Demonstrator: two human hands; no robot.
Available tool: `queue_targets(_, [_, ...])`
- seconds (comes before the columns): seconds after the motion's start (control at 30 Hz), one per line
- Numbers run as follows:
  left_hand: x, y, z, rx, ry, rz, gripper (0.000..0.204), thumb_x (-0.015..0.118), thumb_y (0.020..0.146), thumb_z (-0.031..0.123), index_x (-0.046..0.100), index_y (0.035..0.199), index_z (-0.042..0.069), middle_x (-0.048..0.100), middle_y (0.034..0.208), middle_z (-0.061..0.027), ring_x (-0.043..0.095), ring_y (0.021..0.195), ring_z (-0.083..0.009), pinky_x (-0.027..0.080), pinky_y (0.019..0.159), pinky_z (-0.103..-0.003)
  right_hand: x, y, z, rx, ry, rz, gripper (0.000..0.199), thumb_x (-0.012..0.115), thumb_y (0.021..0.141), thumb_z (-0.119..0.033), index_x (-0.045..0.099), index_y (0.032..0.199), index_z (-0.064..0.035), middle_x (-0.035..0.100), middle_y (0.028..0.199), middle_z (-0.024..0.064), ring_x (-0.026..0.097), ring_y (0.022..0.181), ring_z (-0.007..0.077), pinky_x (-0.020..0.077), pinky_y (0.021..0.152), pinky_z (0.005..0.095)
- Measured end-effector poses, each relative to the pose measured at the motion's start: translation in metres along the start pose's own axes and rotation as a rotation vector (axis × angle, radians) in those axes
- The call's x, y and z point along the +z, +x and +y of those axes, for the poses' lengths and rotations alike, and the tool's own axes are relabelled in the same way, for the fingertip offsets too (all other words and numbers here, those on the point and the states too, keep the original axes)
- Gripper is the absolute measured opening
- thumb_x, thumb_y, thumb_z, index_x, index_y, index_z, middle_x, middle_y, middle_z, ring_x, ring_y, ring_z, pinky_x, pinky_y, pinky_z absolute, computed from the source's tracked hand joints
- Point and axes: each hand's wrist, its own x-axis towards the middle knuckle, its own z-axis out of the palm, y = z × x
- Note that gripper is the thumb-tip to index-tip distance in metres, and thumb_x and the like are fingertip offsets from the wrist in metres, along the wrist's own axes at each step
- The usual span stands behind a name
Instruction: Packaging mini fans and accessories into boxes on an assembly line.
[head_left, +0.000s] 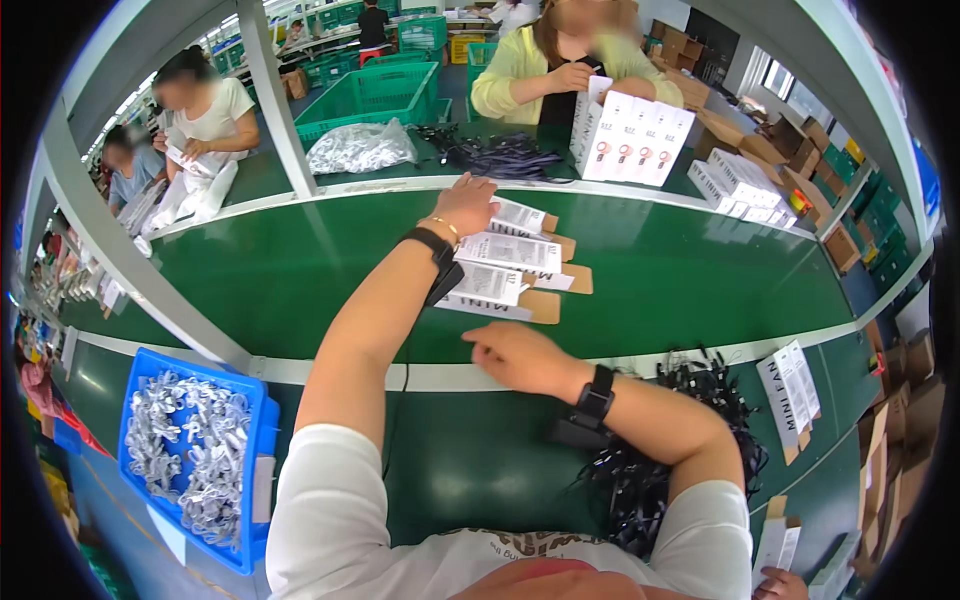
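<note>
My left hand (pixel 467 206) reaches across the green belt (pixel 270 270), its fingers closed about the left end of the farthest white carton (pixel 520 215). That end of the carton is hidden by the hand. Nearer to me, more white printed cartons (pixel 512 253) lie in an overlapping row, their brown flaps open toward the right. My right hand (pixel 525 358) hovers over the belt's near edge, below the row. Its index finger points left, the other fingers are partly bent, and nothing shows in it.
A blue tray (pixel 262 440) of clear-wrapped parts stands at left. Black straps (pixel 640 490) lie in a heap beside my right arm, near two cartons (pixel 790 395). Across the belt, a person (pixel 575 75) handles standing cartons (pixel 632 140), beside dark straps (pixel 500 155) and a bagged bundle (pixel 362 147).
</note>
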Motion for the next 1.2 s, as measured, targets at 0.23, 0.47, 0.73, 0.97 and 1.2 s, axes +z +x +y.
queue_targets(0.23, [-0.005,0.026,0.028,-0.106,0.076,-0.333,0.063,0.044,0.086,0.06,0.052,0.131,0.016,0.033,0.144,-0.0102,0.027,0.134,-0.0342,0.025,0.101,-0.064,0.009,0.006,0.037,0.58,1.136,-0.037,0.038,0.061,0.084,-0.026,0.056,0.111,-0.0002,0.059,0.089,0.0067,0.059,0.082,0.0169,0.0494,0.066,0.0294])
queue_targets(0.47, [-0.016,-0.008,-0.03,-0.227,-0.059,-0.493,0.073,0.043,0.084,0.065,0.053,0.126,0.006,0.046,0.125,-0.0239,0.041,0.122,-0.0399,0.032,0.101,-0.052,-0.018,0.02,0.119,0.351,0.369,0.547,0.023,0.058,0.085,-0.022,0.06,0.095,-0.0018,0.064,0.09,0.0132,0.061,0.083,0.0339,0.0499,0.074,0.0378])
queue_targets(0.73, [-0.009,-0.034,-0.026,-0.106,-0.091,-0.416,0.084,0.042,0.084,0.067,0.054,0.119,-0.008,0.05,0.124,-0.0312,0.051,0.115,-0.0406,0.04,0.097,-0.044,-0.033,0.063,0.151,0.429,0.188,0.437,0.034,0.059,0.086,-0.022,0.058,0.112,-0.0001,0.058,0.112,0.0204,0.056,0.101,0.0322,0.0435,0.091,0.0366])
queue_targets(0.97, [-0.01,-0.032,-0.027,-0.081,-0.292,-0.41,0.081,0.046,0.084,0.065,0.057,0.114,-0.009,0.056,0.117,-0.0304,0.057,0.107,-0.0391,0.044,0.091,-0.04,-0.045,0.013,0.137,0.299,0.247,0.493,0.043,0.057,0.087,-0.03,0.054,0.117,0.0008,0.055,0.116,0.0204,0.053,0.109,0.0332,0.0451,0.091,0.04])
queue_targets(1.2, [0.005,-0.009,-0.053,-0.04,-0.418,-0.5,0.074,0.052,0.083,0.059,0.059,0.108,-0.011,0.058,0.111,-0.0304,0.059,0.101,-0.039,0.046,0.086,-0.04,-0.036,-0.019,0.064,0.935,1.294,0.07,0.05,0.053,0.093,-0.033,0.038,0.131,-0.0044,0.05,0.117,0.0141,0.055,0.106,0.0309,0.0511,0.084,0.0505])
